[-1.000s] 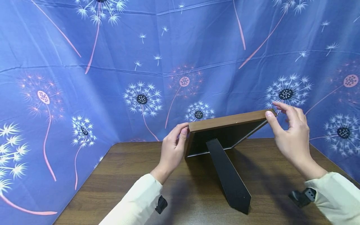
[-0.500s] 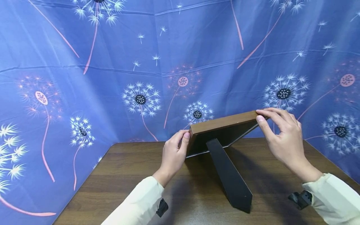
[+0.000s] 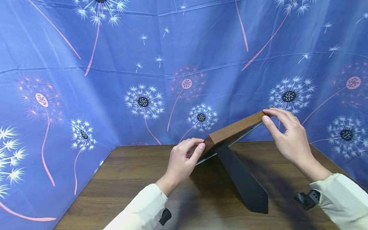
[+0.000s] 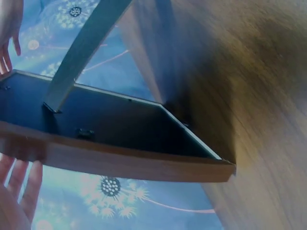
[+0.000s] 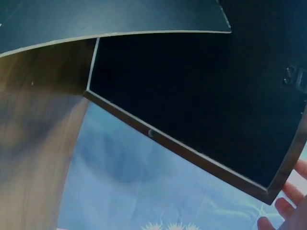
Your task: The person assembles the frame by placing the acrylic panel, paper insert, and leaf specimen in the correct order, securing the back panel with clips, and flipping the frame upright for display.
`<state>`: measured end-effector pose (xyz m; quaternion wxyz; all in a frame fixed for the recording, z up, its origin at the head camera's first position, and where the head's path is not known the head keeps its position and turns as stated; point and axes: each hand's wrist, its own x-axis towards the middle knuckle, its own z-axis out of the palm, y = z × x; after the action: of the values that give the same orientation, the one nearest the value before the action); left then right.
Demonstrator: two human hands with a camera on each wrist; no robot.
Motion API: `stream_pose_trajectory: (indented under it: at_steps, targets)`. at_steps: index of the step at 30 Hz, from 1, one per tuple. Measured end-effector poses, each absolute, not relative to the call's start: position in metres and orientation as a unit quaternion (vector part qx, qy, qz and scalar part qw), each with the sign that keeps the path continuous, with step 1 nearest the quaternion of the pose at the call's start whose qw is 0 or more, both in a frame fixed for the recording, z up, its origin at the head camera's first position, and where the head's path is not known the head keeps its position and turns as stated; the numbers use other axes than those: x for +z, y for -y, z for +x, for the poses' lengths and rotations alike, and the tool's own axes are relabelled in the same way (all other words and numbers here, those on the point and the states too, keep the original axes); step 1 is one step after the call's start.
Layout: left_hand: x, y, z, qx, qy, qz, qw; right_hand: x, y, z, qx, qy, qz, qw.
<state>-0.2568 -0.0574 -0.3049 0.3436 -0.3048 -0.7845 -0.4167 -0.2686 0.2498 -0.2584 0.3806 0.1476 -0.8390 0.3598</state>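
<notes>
A picture frame (image 3: 235,129) with a brown wooden rim stands tilted on the table, its dark back towards me. The black easel leg (image 3: 244,182) is folded out from that back and slants down to the right. My left hand (image 3: 181,163) pinches the frame's left side near the upper corner. At the upper right corner, my right hand (image 3: 291,145) grips the rim between thumb and fingers. Small metal hardware (image 4: 85,133) shows on the black backing in the left wrist view. In the right wrist view, fingers (image 5: 292,194) lie at the rim's corner. The frame's front is hidden.
The brown wood-grain table (image 3: 123,179) runs back to a blue dandelion-print cloth (image 3: 115,105) hanging behind and at both sides. Dark devices (image 3: 307,199) are worn under both cream sleeves (image 3: 143,206).
The right hand has closed onto the frame's corner. The frame has turned, its left end swinging right and nearer, with the left hand on it. The easel leg's foot has shifted right.
</notes>
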Motion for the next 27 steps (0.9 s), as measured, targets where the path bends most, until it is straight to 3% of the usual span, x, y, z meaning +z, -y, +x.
stream_pose_trajectory:
  at_steps: [11,27]
  targets:
    - [-0.317,0.072,-0.259,-0.460,0.796,-0.292,0.263,-0.255,-0.228,-0.256,0.348,0.834,0.143,0.404]
    - [-0.314,0.058,-0.249,-0.443,0.782,-0.352,0.262,-0.252,-0.236,-0.263,0.314,0.861,0.130,0.380]
